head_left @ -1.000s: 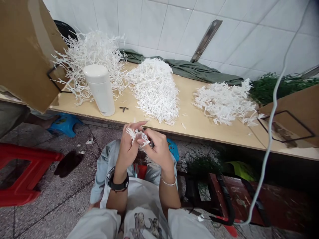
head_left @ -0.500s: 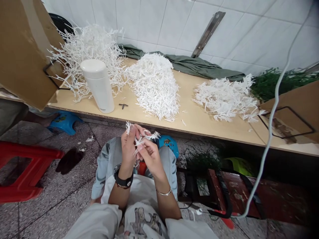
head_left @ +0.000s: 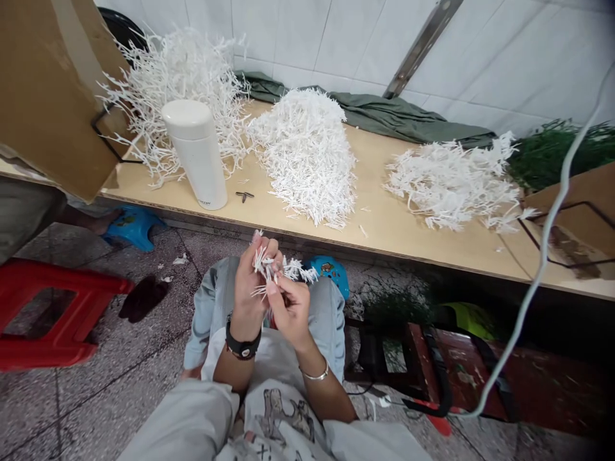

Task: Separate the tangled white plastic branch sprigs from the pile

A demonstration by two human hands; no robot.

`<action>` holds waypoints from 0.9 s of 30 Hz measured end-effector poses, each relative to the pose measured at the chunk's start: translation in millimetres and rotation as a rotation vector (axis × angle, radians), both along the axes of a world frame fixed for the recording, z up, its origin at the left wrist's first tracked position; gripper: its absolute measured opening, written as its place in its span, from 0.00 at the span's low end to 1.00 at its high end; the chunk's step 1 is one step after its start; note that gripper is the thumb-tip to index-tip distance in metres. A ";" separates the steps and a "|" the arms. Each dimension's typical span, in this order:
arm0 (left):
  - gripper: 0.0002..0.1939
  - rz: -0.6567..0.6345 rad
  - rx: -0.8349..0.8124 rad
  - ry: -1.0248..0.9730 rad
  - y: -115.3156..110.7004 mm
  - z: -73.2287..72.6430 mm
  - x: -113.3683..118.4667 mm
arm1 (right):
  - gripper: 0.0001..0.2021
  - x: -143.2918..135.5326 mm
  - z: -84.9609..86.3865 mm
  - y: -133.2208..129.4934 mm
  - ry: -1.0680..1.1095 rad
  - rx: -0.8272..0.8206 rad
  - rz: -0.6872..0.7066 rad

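Down over the lap, in front of the bench's near edge, a small bunch of white plastic sprigs sat between both hands. The left hand was wrapped around the bunch with fingers pressed together along it; the right hand pinched the stems from below with thumb and forefinger. How many sprigs the bunch held could not be counted, as the fingers hid their bases. A dark watch circled the left wrist and a thin bangle the right.

On the bench lay three white heaps: a tangled branch heap at the far left corner, a dense sprig heap mid-bench, and a looser heap toward the right. One white flask stood near the front edge at left; small print at its base was too tiny to read. One dark clip-like piece lay just beside it, its kind unclear. Green foliage at the far right was cut off by a cardboard flap.
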State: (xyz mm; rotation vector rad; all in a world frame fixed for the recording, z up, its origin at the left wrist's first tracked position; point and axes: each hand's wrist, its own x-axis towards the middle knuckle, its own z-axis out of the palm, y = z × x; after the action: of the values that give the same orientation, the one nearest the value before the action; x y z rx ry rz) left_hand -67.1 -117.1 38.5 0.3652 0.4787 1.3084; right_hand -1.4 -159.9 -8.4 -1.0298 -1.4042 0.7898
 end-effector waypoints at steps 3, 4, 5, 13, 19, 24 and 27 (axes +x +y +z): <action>0.19 -0.001 0.025 -0.006 -2.1 1.0 5.5 | 0.22 6.0 1.1 3.2 0.005 0.020 -0.031; 0.19 0.017 0.073 0.010 -2.4 -0.4 7.7 | 0.22 8.8 2.2 4.5 -0.017 0.026 -0.027; 0.20 0.030 0.129 0.037 -2.4 -2.2 9.6 | 0.21 11.7 3.5 5.6 -0.047 0.030 -0.025; 0.17 0.065 0.358 0.434 2.5 -15.9 10.4 | 0.09 23.4 11.5 5.4 -0.202 0.114 -0.273; 0.16 0.032 0.274 0.319 8.7 -20.2 10.1 | 0.09 21.9 7.1 0.6 -0.245 0.317 -0.401; 0.24 -0.110 -0.133 0.008 4.5 -10.3 14.8 | 0.12 9.0 3.2 -9.1 -0.224 0.420 -0.397; 0.25 -0.219 -0.281 -0.098 -0.6 -0.7 17.9 | 0.09 3.6 7.2 -16.3 -0.143 0.376 -0.278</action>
State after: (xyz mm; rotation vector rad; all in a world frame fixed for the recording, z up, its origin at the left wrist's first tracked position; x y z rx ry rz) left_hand -49.2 -117.7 37.8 0.1142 0.5165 1.0247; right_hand 2.2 -176.2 -1.2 -0.9686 -1.4228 0.2397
